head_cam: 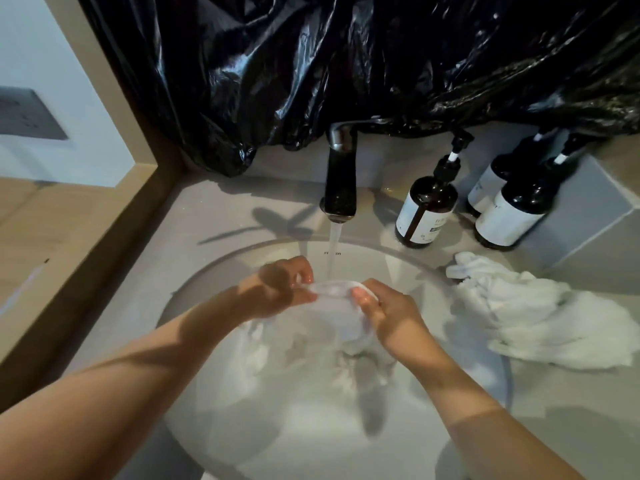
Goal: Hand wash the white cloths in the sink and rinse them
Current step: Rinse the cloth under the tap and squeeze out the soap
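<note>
The left hand [277,289] and right hand [386,315] pinch a white cloth [334,291]; its lower folds blur.

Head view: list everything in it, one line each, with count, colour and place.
sink: one, pale grey, centre
counter: one, grey, around the sink
faucet: one, black, behind the sink, running
water stream: one, clear, falling from the faucet
held cloth: one, white, stretched under the stream, over the sink
cloth heap: one, white, on the counter right of the sink
pump bottles: three, dark with white labels, right of the faucet
plastic sheet: one, glossy black, across the back
block: one, grey, far right beside the bottles
wall plate: one, grey, far left
left hand: one, pinching the held cloth's left end
right hand: one, pinching its right end
</note>
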Available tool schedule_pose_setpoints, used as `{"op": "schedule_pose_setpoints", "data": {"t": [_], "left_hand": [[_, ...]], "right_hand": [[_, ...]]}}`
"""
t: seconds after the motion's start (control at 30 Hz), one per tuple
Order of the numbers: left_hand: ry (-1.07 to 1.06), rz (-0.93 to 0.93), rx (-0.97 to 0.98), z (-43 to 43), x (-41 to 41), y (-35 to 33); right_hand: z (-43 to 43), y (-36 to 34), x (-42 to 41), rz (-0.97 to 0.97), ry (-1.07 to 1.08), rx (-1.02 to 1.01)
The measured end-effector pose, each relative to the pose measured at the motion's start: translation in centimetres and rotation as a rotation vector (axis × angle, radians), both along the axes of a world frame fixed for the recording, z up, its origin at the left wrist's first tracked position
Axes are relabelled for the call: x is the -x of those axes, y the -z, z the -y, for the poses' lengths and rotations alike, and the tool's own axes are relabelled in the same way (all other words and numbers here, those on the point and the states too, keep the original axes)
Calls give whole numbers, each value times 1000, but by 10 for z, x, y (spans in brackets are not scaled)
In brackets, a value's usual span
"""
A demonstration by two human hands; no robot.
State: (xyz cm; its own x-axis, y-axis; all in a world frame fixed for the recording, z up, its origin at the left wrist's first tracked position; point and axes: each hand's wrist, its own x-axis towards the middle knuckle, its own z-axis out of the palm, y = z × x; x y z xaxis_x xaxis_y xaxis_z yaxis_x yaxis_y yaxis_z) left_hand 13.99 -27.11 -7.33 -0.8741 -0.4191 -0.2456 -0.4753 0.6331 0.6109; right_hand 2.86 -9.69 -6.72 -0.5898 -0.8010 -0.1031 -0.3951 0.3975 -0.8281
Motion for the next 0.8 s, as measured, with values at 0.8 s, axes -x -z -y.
{"op": "schedule_pose_setpoints", "data": {"t": [0.8], "left_hand": [[194,498,345,-22,-34,-26]], "right_hand": [[-40,-1,-7,-354,-288,-727]]}}
